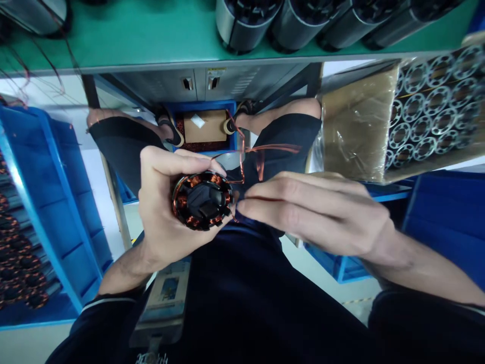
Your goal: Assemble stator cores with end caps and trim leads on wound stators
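Note:
My left hand (170, 202) is wrapped around a motor stator (202, 201), a black slotted ring wound with copper wire, its open end turned up toward me. Long loose copper wires (273, 148) rise from its far right side and bend over my lap. At the stator's right edge, the fingers of my right hand (314, 210) are pinched together on a thin copper wire. The exact grip is partly hidden between the fingertips.
Metal cylinders (246, 28) stand along the green bench (151, 38) ahead. To the right, a plastic-lined cardboard box (354, 126) holds many metal rings (422, 116). On the left, a blue crate (56, 212) contains more wound stators (22, 253). A blue bin (208, 149) lies between my feet.

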The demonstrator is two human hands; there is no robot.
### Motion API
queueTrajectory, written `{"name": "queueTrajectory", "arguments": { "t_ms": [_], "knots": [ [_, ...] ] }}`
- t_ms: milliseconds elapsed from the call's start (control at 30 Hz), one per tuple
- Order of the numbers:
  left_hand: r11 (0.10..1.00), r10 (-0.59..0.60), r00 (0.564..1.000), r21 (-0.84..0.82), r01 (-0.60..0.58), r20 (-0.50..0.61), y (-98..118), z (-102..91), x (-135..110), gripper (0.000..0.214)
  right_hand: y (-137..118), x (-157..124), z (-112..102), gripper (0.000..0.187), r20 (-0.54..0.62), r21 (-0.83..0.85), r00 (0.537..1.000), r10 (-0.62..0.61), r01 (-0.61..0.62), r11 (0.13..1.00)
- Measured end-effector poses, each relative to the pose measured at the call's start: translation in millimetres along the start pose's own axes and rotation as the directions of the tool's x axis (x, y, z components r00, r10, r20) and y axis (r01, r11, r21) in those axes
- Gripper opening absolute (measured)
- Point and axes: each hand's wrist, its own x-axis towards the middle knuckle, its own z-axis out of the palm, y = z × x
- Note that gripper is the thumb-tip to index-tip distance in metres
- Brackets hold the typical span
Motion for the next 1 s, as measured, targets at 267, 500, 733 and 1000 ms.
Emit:
{"name": "queueTrajectory", "arguments": {
  "t_ms": [267,500,733,1000],
  "knots": [
    [0.92,0.392,0.919,0.039,-0.39,-0.047,-38.9,9.4,11.1,0.075,27.0,2.7,-1.3,0.015,0.015,0.111,0.997,0.076,-0.077,0.991],
    [0.911,0.372,0.928,0.203,-0.358,-0.035,-42.9,2.0,0.4,0.072,3.9,13.6,-19.6,0.02,-0.092,0.134,0.992,0.09,-0.078,0.988],
    [0.854,0.433,0.894,0.264,-0.447,0.115,-42.8,1.4,6.6,0.072,29.6,21.3,9.5,0.012,0.107,0.387,0.98,0.165,-0.194,0.901],
    [0.601,0.386,0.902,0.688,-0.406,0.194,-52.6,-5.4,2.1,0.041,48.0,8.7,0.6,0.033,-0.014,-0.052,0.88,0.475,-0.475,0.879]
  ]
}}
